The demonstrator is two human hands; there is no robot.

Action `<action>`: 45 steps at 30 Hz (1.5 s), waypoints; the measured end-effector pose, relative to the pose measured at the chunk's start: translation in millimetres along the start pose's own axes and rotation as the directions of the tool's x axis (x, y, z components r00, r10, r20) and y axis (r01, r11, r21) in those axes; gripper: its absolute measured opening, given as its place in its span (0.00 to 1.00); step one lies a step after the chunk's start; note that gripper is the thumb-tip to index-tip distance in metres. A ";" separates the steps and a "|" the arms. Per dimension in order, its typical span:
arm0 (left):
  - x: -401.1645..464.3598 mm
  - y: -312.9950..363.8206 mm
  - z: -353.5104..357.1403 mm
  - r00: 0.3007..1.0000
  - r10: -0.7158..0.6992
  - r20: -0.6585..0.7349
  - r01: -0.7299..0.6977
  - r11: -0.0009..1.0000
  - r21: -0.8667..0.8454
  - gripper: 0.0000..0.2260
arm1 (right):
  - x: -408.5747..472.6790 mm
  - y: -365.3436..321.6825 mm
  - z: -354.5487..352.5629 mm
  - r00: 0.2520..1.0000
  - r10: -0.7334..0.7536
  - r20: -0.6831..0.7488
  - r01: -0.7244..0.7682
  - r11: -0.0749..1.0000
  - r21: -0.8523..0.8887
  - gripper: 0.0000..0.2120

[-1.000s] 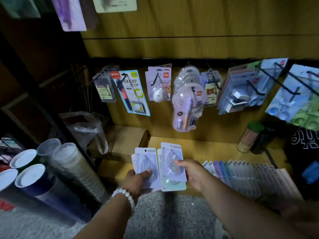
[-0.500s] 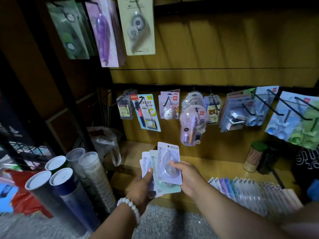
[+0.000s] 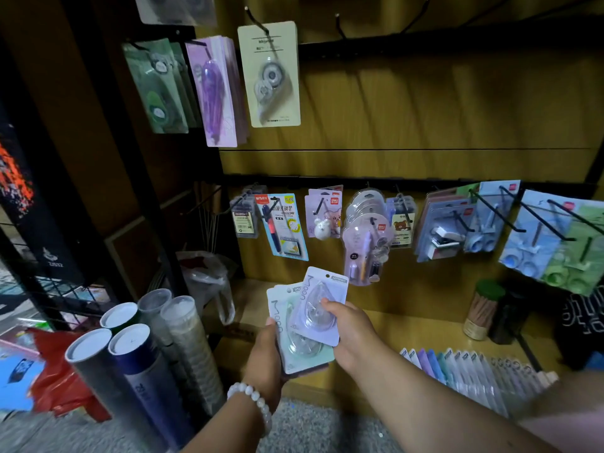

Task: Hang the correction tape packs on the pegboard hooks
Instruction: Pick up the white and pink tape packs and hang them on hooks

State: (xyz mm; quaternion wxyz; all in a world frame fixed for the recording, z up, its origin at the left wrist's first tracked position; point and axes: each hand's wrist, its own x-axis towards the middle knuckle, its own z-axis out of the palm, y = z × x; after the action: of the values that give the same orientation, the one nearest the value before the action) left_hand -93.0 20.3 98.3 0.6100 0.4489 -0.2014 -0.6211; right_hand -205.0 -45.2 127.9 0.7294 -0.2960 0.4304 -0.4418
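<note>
Right hand: right hand point(image 3: 351, 331) pinches one lavender correction tape pack point(image 3: 322, 305), thumb on its clear blister, the pack lifted a little off the others.
Left hand: left hand point(image 3: 264, 358) is closed around the stack of packs point(image 3: 294, 338), mint one on top.
Hole: the hang hole at the top of the lifted pack is free, on no hook.
Free hooks: bare hooks point(image 3: 340, 26) stand on the upper rail, right of the beige card point(image 3: 269, 73).
Shelf row: more packs point(image 3: 474, 371) stand in a row below, waiting.
Progress: I judge it early; none of these packs hangs yet.
</note>
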 end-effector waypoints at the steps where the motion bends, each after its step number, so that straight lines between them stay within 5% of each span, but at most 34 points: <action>1: -2.5 3.5 1.5 1.000 -0.002 0.012 0.002 1.000 -0.020 0.24 | -2.1 -1.5 0.9 1.000 -0.001 0.011 0.001 1.000 0.001 0.12; 7: -11.4 19.5 2.0 0.990 0.128 0.065 -0.128 0.992 -0.005 0.24 | -9.5 -12.3 6.1 0.999 0.028 0.045 -0.029 0.999 0.028 0.10; 12: -10.2 30.1 0.9 0.984 0.172 -0.042 -0.169 0.984 0.065 0.24 | -15.8 -25.1 13.6 0.998 0.013 0.068 -0.016 0.999 0.033 0.08; 20: -4.6 68.6 19.1 0.975 0.211 -0.069 -0.201 0.970 0.135 0.16 | -32.7 -80.3 37.0 0.952 -0.283 0.118 0.302 0.930 -0.208 0.05; 31: -2.5 127.9 58.7 0.957 0.277 -0.082 -0.259 0.949 0.181 0.15 | -56.1 -237.3 100.9 0.641 -0.742 0.196 0.764 0.592 -0.256 0.13; 45: -0.9 130.6 65.4 0.965 0.258 -0.038 -0.247 0.951 0.188 0.17 | -30.8 -271.4 124.9 0.616 -0.788 -0.004 0.731 0.573 -0.369 0.15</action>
State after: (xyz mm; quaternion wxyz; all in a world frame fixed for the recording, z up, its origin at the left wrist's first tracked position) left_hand -70.4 -21.1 236.5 0.6467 0.4924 -0.2941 -0.5028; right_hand -207.1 -129.0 416.3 0.3681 -0.5320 0.3882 -0.6564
